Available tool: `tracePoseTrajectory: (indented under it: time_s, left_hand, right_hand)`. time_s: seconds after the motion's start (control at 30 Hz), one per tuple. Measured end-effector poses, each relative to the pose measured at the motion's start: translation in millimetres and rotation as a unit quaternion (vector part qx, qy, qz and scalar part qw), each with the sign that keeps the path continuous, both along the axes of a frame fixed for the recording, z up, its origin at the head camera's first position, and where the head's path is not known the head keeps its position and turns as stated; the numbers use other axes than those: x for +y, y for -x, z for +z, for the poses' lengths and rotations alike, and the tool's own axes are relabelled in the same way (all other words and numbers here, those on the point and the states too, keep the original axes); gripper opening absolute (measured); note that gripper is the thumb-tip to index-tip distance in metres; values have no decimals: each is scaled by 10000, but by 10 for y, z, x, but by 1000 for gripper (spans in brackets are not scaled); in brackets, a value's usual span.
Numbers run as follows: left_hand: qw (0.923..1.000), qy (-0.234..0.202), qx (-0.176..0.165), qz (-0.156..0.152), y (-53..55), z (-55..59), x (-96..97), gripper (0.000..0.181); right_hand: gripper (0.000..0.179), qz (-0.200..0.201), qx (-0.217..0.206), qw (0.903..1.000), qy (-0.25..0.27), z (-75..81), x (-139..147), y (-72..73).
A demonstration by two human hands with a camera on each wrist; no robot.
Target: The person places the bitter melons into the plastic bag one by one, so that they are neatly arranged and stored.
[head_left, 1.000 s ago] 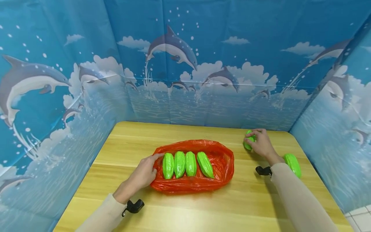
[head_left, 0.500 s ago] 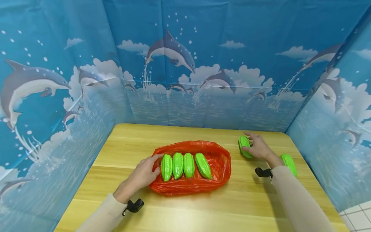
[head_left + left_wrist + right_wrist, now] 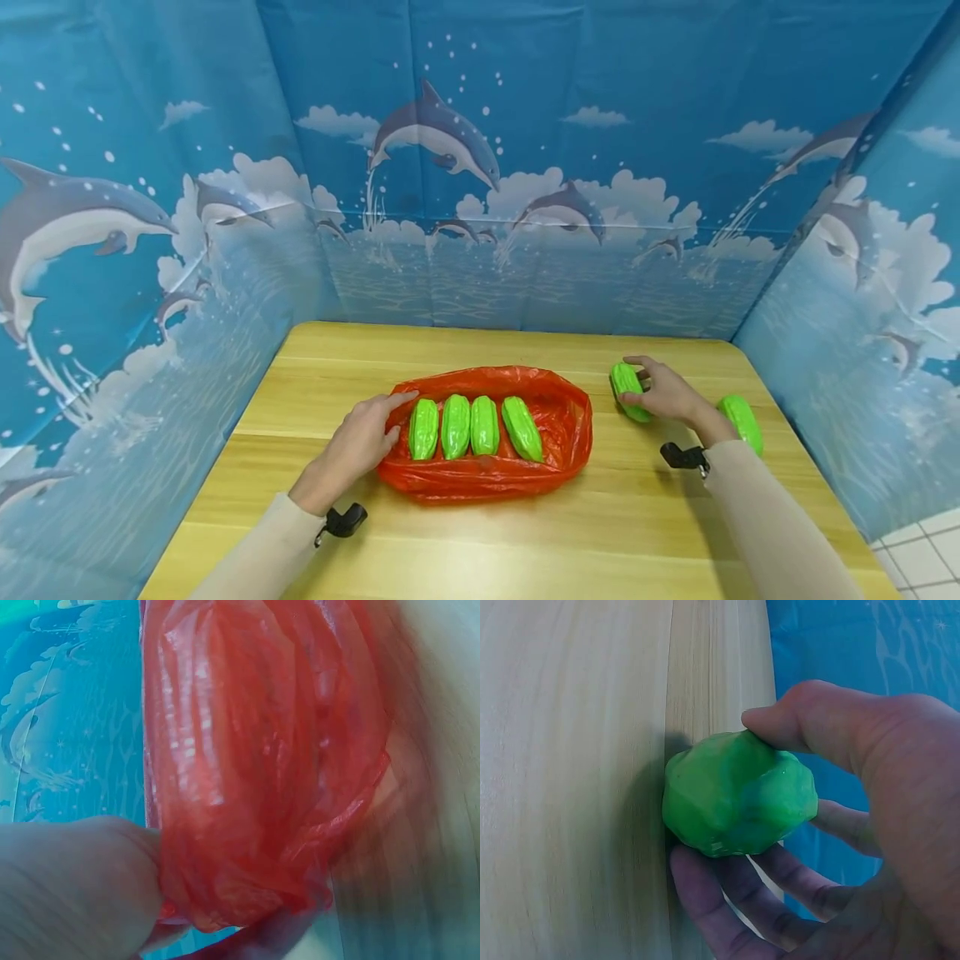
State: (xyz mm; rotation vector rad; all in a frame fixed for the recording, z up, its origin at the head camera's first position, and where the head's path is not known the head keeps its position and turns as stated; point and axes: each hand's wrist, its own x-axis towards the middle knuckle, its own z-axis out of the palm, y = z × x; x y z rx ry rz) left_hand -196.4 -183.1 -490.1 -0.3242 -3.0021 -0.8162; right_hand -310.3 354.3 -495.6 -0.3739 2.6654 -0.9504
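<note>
A red plastic bag [image 3: 487, 483] lies with its mouth spread wide on the table. Several bright green, ridged, oblong fruits [image 3: 423, 429] sit side by side inside it. My left hand [image 3: 360, 433] holds the bag's left rim, its index finger reaching over the edge; the left wrist view shows the bag film [image 3: 232, 765] bunched at the fingers. To the right of the bag, my right hand [image 3: 667, 393] grips another such green fruit [image 3: 626, 390], thumb on one side and fingers on the other. The right wrist view shows this fruit [image 3: 735, 795] end-on between them, close over the table.
One more green fruit [image 3: 741, 423] lies near the table's right edge, beside my right forearm. The wooden table [image 3: 480, 550] is enclosed at the back and sides by blue dolphin-printed curtains [image 3: 480, 283]. White floor tiles show at the lower right.
My right hand has brought the green fruit a little left and nearer to me from the back of the table. The left hand stays at the bag's rim, and the head view has shifted slightly.
</note>
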Motion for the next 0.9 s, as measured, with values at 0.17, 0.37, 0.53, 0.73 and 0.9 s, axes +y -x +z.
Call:
tracePoseTrajectory:
  time_s: [0.17, 0.37, 0.53, 0.73, 0.9]
  left_hand:
    - [9997, -148, 198, -60, 0, -42, -14, 67]
    - [9990, -70, 419, -110, 16, -79, -29, 60]
    - [9988, 31, 482, -126, 25, -72, -10, 56]
    - [9987, 142, 485, -84, 25, -25, 9, 50]
    - [9994, 155, 301, -37, 8, -8, 26, 51]
  right_hand:
    - [87, 29, 19, 10000, 5, -19, -10, -46]
    - [88, 102, 117, 9999, 41, -16, -38, -78]
    - [88, 96, 257, 9996, 34, -5, -10, -122]
    - [88, 42, 424, 9991, 69, 38, 9, -182]
    - [90, 49, 397, 9989, 243, 69, -33, -216]
